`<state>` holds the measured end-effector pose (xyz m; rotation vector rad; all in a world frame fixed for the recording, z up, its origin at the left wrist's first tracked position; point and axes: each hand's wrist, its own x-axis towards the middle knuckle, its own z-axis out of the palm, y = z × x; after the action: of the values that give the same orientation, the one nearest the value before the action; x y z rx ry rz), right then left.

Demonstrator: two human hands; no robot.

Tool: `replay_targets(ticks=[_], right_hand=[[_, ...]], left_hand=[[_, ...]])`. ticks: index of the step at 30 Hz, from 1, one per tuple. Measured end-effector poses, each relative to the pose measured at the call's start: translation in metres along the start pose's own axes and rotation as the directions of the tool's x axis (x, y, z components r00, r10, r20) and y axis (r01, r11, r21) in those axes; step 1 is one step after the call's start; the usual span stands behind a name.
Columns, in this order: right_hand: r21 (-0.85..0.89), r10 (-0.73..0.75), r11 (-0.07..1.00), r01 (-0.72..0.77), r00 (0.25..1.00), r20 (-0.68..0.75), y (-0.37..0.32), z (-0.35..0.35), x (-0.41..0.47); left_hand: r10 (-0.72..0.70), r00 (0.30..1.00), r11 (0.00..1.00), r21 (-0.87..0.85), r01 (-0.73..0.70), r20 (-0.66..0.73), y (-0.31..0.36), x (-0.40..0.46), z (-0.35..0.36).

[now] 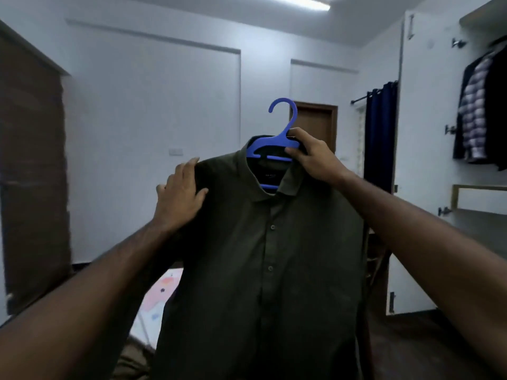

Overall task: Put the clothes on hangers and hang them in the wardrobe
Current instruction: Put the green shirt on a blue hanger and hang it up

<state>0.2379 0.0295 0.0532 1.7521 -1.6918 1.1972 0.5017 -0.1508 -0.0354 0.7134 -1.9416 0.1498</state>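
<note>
Right hand raised at the shirt's neck, thumb and fingers curled round the hanger just below its hook, gripping it and carrying the whole weight. Left hand up at the shirt's left shoulder as seen, fingers fairly straight and laid against the cloth, thumb spread across the front; pressing or perhaps lightly pinching the seam, hard to tell through the blur. Blue plastic hanger seated inside the collar, hook upright and clear above it, two crossbars showing in the neck opening. Dark olive buttoned shirt hanging front-on from the hanger, held in mid-air between both forearms, placket straight down, hem out of view at the bottom edge. Beyond the shirt's lower left, a pale patterned sheet on what looks like a bed. Wardrobe at the right edge, door swung open, with a checked shirt and dark garments already hanging near its top right corner, well apart from the held shirt. Navy curtain just left of the wardrobe door; brown door behind the hanger.
</note>
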Motion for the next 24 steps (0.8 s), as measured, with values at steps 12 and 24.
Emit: replay_targets(ticks=[12, 24], right_hand=[[-0.117, 0.179, 0.975, -0.190, 0.979, -0.093, 0.215, -0.087, -0.073], [0.067, 0.208, 0.976, -0.205, 0.977, -0.048, 0.458, -0.266, -0.014]], left_hand=[[0.040, 0.954, 0.782, -0.604, 0.155, 0.298, 0.127, 0.031, 0.204], [0.490, 0.742, 0.559, -0.818, 0.135, 0.458, 0.337, 0.231, 0.352]])
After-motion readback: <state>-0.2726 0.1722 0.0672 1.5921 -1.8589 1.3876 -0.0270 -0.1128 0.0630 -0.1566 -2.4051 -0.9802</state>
